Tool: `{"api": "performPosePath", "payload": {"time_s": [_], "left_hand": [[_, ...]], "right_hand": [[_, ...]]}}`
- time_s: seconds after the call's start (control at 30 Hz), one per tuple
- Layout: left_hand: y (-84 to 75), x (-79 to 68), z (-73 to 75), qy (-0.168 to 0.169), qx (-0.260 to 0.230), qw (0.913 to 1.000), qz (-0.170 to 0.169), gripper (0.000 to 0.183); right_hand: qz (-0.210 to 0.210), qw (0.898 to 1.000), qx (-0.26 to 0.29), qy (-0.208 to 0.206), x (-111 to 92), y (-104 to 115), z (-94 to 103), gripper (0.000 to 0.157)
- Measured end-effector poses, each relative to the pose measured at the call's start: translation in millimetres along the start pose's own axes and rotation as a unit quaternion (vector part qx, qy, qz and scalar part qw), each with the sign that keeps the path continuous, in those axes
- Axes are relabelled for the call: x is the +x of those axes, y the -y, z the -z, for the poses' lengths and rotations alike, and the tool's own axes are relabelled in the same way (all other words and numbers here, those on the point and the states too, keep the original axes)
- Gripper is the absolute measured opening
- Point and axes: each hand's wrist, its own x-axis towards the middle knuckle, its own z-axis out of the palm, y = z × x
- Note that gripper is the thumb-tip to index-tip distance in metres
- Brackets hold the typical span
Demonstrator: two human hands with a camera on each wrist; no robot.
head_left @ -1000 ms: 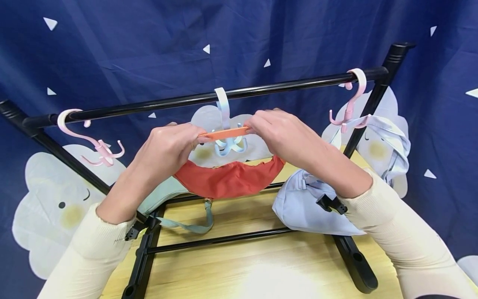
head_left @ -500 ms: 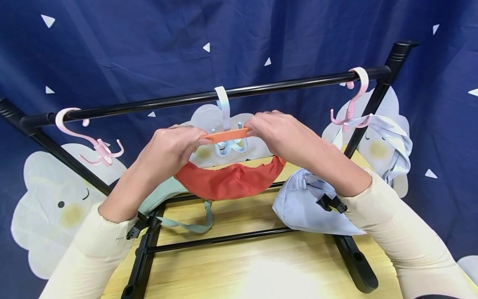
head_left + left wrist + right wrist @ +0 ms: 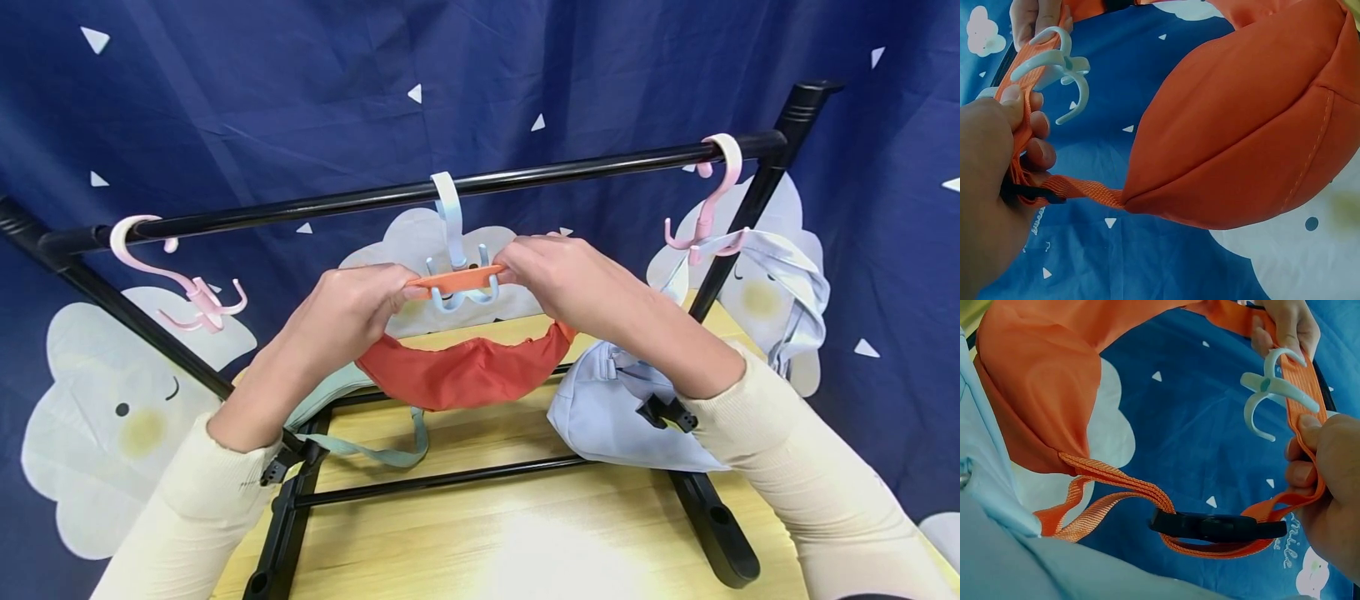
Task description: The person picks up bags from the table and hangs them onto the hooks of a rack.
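An orange-red waist bag (image 3: pixel 467 371) hangs from its orange strap (image 3: pixel 459 280), which both hands stretch between them. My left hand (image 3: pixel 358 304) pinches the strap's left end, thumb on it in the left wrist view. The strap's other end is pinched by my right hand (image 3: pixel 551 271). Between the hands is a pale blue hook (image 3: pixel 450 221) with several curved prongs, hung on the black rail. The strap lies across the prongs, and front prong tips show before it. In the right wrist view a black buckle (image 3: pixel 1219 528) hangs on the strap near the right hand.
A black rack rail (image 3: pixel 330 203) spans the view. Pink hooks hang left (image 3: pixel 198 296) and right (image 3: pixel 705 221); a pale blue bag (image 3: pixel 630 408) hangs from the right one. A green bag (image 3: pixel 337 387) with a strap lies behind the left forearm, over the wooden table (image 3: pixel 420 533).
Both hands have lowered a little with the waist bag. The strap has come down from above the blue hook's prongs to lie among them, with prong tips now in front of it.
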Motion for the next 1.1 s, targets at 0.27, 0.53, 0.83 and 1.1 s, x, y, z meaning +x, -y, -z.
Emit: {"api": "performPosePath", "payload": {"time_s": [0.27, 0.53, 0.83, 1.1], "left_hand": [[-2.5, -0.6, -2.7, 0.012, 0.0, 0.9998, 0.015, 0.014], [-4.9, -2.3, -8.3, 0.002, -0.008, 0.9998, 0.016, 0.036], [-8.3, -6.0, -14.7, -0.008, -0.021, 0.9992, 0.032, 0.013], [-14.1, -9.4, -18.6, -0.007, -0.034, 0.9968, 0.072, 0.01]], "right_hand": [[-0.011, 1.0, 0.012, 0.01, -3.3, -0.2, 0.8, 0.007], [-0.024, 0.999, 0.017, 0.018, -7.2, 1.8, 0.8, 0.007], [-0.037, 0.999, 0.012, 0.026, -13.0, 2.5, -1.5, 0.011], [-0.061, 0.997, 0.019, 0.037, -15.3, 4.8, -4.2, 0.016]]}}
